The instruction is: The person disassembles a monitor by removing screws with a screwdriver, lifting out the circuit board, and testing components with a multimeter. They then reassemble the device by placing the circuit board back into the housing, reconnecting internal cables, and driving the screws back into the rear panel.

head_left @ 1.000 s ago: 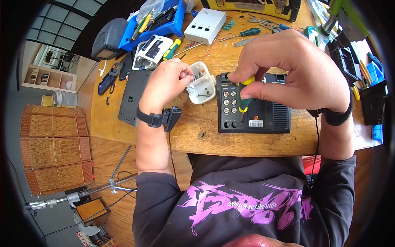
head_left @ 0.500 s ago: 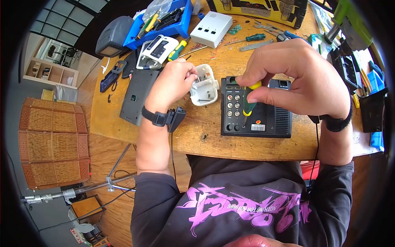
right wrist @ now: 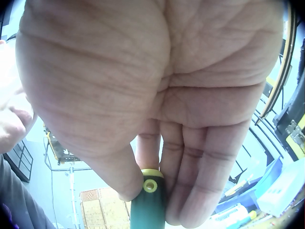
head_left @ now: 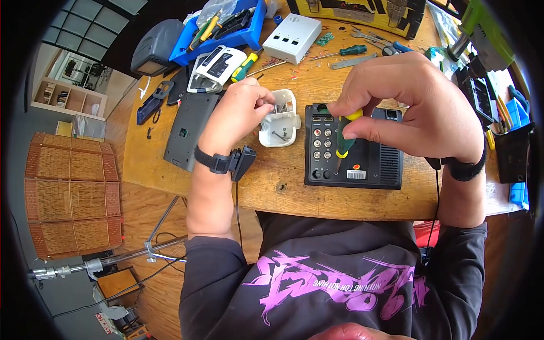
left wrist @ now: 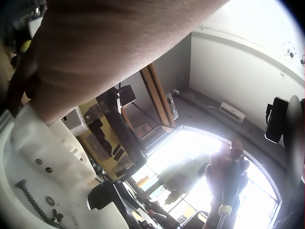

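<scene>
My right hand (head_left: 408, 107) holds a green-and-yellow screwdriver (head_left: 344, 136) between thumb and fingers. In the right wrist view, its handle (right wrist: 148, 205) sits beside the thumb. The screwdriver stands nearly upright, its tip at the lower left part of a black electronic device (head_left: 368, 156) with round jacks and a barcode label. My left hand (head_left: 241, 110) has bent fingers at a white plastic box (head_left: 294, 129) in two compartments; I cannot tell whether they pinch anything. A long screw (left wrist: 32, 200) and small hardware lie in the box's near compartment.
A dark flat panel (head_left: 190, 136) lies left of the left forearm. Behind stand a white cable tester (head_left: 218, 69), a blue tool bin (head_left: 241, 38) and a white box with black buttons (head_left: 292, 38). A green drill press (head_left: 481, 37) stands at right.
The view has shifted slightly, moving the bench items right and down. The white box has turned a little beside my left hand. My right hand keeps its hold on the screwdriver over the device.
</scene>
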Tool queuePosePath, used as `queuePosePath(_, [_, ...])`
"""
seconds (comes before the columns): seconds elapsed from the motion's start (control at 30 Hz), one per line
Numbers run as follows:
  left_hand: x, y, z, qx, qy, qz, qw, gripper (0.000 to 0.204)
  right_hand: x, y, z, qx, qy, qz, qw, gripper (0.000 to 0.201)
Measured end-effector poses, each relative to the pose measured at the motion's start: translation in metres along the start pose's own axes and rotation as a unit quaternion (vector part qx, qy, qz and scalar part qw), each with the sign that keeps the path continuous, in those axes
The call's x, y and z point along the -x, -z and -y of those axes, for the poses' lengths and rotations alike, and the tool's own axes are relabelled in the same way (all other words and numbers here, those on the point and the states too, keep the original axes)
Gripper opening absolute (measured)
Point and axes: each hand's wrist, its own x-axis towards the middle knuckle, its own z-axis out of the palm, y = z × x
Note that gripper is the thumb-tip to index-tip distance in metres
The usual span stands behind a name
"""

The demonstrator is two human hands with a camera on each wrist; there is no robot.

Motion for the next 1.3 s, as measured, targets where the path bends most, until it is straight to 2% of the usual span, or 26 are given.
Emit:
queuePosePath(0.07, [-0.001,0.001,-0.003,0.015,0.022,0.011,1.000,0.013,0.000,0.000,-0.001,0.002,-0.001,0.001,1.000,0.018])
queuePosePath(0.4, [-0.001,0.002,0.000,0.028,0.017,0.038,0.999,0.011,0.000,0.000,-0.002,-0.007,0.001,-0.001,1.000,0.016])
queuePosePath(0.47, [-0.002,0.003,-0.004,0.006,0.036,0.051,0.998,0.010,0.002,-0.001,-0.002,-0.007,0.003,-0.007,1.000,0.016])
queuePosePath(0.73, [-0.004,0.004,-0.003,0.005,0.026,0.081,0.996,0.012,0.005,0.001,0.000,0.014,0.011,-0.022,1.000,0.023])
queuePosePath(0.87, [-0.003,0.005,-0.001,0.013,0.015,0.071,0.997,0.011,0.003,0.016,-0.008,0.027,0.073,-0.020,0.997,0.016])
queuePosePath(1.0, [-0.003,0.006,-0.005,-0.003,0.026,0.069,0.997,0.010,0.004,0.019,0.014,-0.008,0.021,-0.079,0.997,0.017])
queuePosePath(1.03, [-0.004,0.006,-0.004,-0.003,0.020,0.064,0.998,0.010,0.003,0.024,0.031,0.094,0.000,-0.065,0.993,0.017])
queuePosePath(1.13, [-0.004,0.003,0.000,0.009,0.024,0.063,0.998,0.010,0.013,0.029,0.006,0.127,0.000,-0.067,0.990,0.016])
queuePosePath(1.17, [-0.004,0.003,-0.001,0.010,0.031,0.065,0.997,0.011,0.013,0.029,0.023,0.146,-0.004,-0.052,0.988,0.015])
queuePosePath(1.27, [-0.003,0.003,-0.001,-0.006,0.022,0.062,0.998,0.012,0.007,0.023,0.005,0.117,0.025,-0.036,0.992,0.014])
queuePosePath(1.3, [-0.004,0.004,-0.005,-0.013,0.032,0.063,0.997,0.011,0.009,0.029,0.024,0.123,0.005,-0.024,0.992,0.014])
